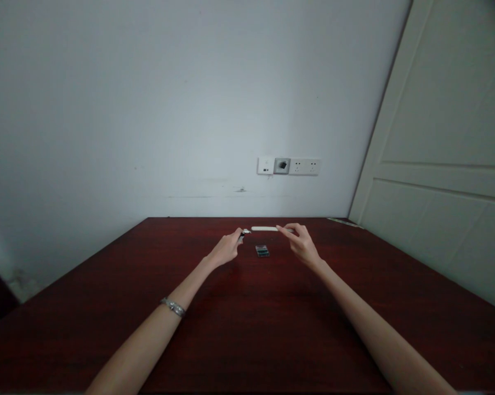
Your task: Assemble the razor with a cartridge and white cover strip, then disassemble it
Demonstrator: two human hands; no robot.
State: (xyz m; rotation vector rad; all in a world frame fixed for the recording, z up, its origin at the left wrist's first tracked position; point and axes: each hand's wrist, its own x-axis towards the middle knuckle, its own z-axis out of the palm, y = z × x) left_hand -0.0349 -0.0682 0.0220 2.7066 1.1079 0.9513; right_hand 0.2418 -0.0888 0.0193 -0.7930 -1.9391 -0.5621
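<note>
My left hand (226, 249) is pinched around a small dark and silver piece (244, 232), held just above the dark red table (239, 329). My right hand (300, 243) pinches one end of a slim white stick-shaped object (263, 229), which points left toward the small piece. The two items are close but apart. A small dark rectangular case (262, 251) lies flat on the table between and slightly below both hands. A metal bracelet (173, 307) sits on my left wrist.
A white wall stands behind the table, with a strip of sockets (289, 166) on it. A white door (444, 153) is at the right, close to the table's right edge. A thin pale strip (343, 221) lies at the far right corner.
</note>
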